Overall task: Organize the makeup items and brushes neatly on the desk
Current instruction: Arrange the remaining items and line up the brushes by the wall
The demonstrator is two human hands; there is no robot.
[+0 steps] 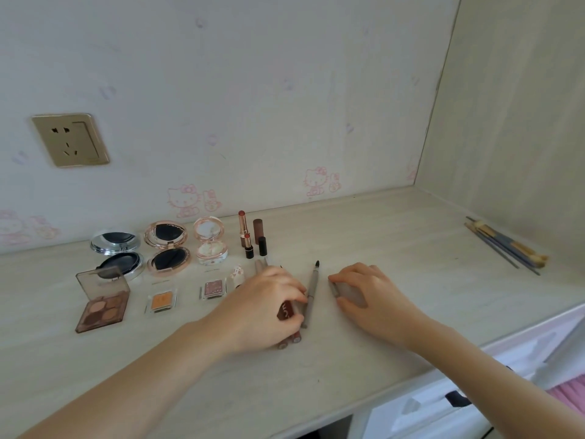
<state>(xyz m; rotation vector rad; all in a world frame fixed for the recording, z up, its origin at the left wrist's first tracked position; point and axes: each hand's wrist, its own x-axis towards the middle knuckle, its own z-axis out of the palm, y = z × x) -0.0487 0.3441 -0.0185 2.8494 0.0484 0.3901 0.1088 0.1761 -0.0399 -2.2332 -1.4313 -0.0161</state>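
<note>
We see the grey pencil point(311, 293) on the desk point(411, 248), its long side running near to far, dark tip far. Our left hand point(266, 307) pinches dark tubes point(286, 312) just left of it; their writing is too blurry. Our right hand point(364, 293) curls round a small grey thing point(334, 288).

Three round compacts point(167, 248), three eyeshadow palettes point(103, 301), three upright lipsticks point(244, 224), perhaps four brushes point(506, 245).

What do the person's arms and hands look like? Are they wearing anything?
Both arms are bare as far as the picture shows, with no sleeves. The left hand and the right hand wear no gloves, and no rings, bracelets or watch can be seen. The fingernails look short and plain.
</note>
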